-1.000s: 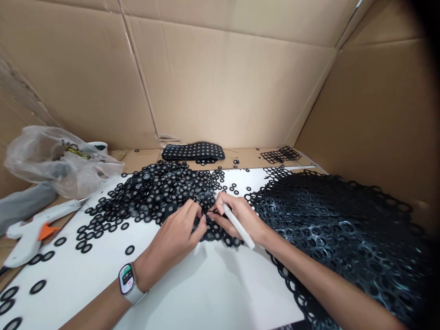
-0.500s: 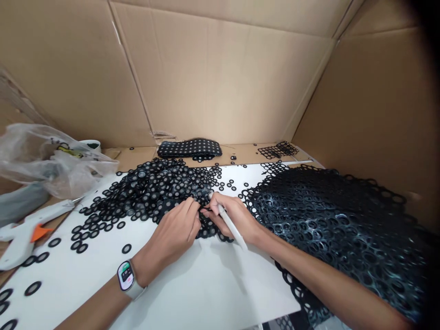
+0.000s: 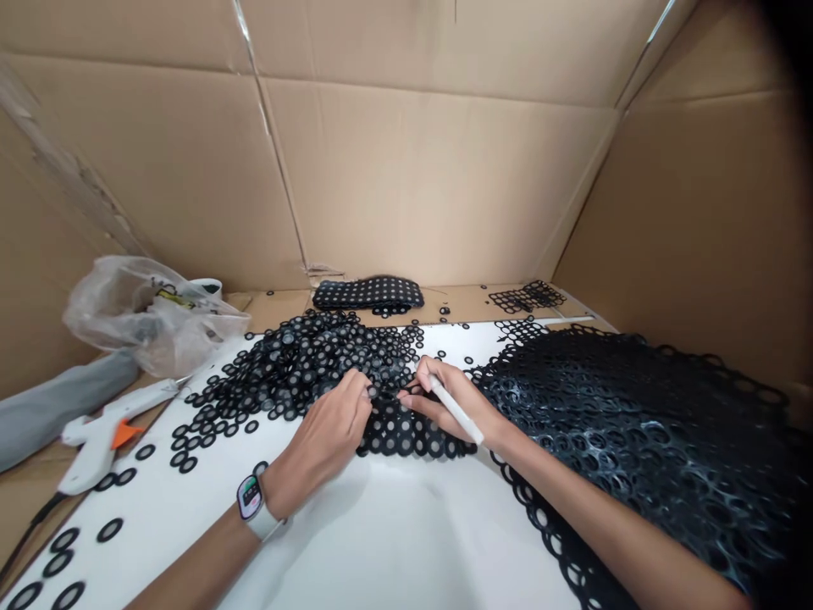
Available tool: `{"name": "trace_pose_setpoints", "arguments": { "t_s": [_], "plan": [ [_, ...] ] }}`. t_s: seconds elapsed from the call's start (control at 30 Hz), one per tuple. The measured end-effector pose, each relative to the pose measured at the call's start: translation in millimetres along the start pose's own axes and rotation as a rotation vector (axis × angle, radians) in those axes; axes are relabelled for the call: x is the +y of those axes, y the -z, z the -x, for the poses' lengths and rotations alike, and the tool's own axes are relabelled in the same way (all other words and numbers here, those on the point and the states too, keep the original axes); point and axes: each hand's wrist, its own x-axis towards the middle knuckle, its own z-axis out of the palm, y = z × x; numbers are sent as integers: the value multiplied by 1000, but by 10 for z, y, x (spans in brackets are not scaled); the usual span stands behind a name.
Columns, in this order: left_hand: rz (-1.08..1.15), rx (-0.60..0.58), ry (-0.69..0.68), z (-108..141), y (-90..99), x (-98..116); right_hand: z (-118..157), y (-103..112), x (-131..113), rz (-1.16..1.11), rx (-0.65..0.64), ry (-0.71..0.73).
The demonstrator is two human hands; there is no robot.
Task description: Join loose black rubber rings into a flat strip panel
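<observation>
My left hand, with a watch on its wrist, is closed, thumb against fingers, at the front of a heap of small black ring-edged discs. A disc shows by its fingertips, but what they pinch is hidden. My right hand is closed around a slim white pen-shaped tool, its shaft slanting back over the hand. Thumb and index fingertips come close together above a dark strip of discs set in rows. This strip lies between my hands on the white board.
A large pile of black perforated ring sheets spreads at right. To the left are a white glue gun with an orange trigger, a clear plastic bag and loose discs. Stacked dotted strips lie by the cardboard wall.
My hands have moved apart a little, the right one going rightward with the white tool, so the strip of discs between them shows more. The whole view has shifted slightly.
</observation>
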Motion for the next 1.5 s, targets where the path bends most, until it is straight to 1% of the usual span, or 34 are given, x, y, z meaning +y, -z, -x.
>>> {"name": "trace_pose_setpoints", "arguments": {
  "t_s": [0.07,0.1,0.17,0.23,0.27,0.37,0.43,0.53,0.6,0.63,0.73,0.77,0.83,0.9,0.97,1.07,1.17,1.23,1.27,1.33,1.4,1.5],
  "plan": [
    [-12,41,33,-31,87,-99,-50,39,85,-17,-10,3],
    [-30,75,61,-51,147,-183,-73,56,134,-17,-7,4],
    [-80,159,128,-96,287,-403,-115,84,232,-3,2,7],
    [-133,232,191,-137,427,-647,-145,102,309,33,-27,-2],
    [-155,250,213,-150,485,-758,-155,109,331,69,-48,-10],
    [-200,275,253,-157,590,-990,-178,123,307,235,-120,-40],
    [-210,292,261,-142,614,-1040,-197,121,217,356,-159,-55],
    [-206,330,215,-126,609,-951,-235,87,21,494,-202,-52],
    [-183,312,105,-120,575,-799,-256,50,-116,546,-216,-32],
    [-164,279,27,-115,547,-707,-259,31,-180,563,-212,-21],
    [-99,107,-222,-81,440,-435,-226,-7,-347,588,-160,13],
    [-79,61,-276,-67,409,-365,-198,-13,-392,588,-138,24],
    [-43,7,-328,-41,375,-269,-122,-17,-470,572,-103,43],
    [-15,-11,-329,-27,390,-222,-34,-15,-530,537,-76,56],
    [3,-21,-316,-23,456,-187,52,-6,-581,495,-50,63],
    [17,-37,-302,-33,627,-91,173,35,-669,434,-3,57],
    [32,-64,-324,-40,811,62,316,112,-789,391,37,45],
    [46,-88,-324,-21,867,153,432,166,-856,376,38,33],
    [65,-111,-297,0,859,183,494,186,-871,373,27,25],
    [104,-182,-241,69,761,208,613,205,-842,381,-6,5],
    [113,-240,-210,168,576,196,717,198,-733,399,-43,-24],
    [70,-239,-222,349,280,176,825,169,-494,408,-104,-69]
  ]
}}
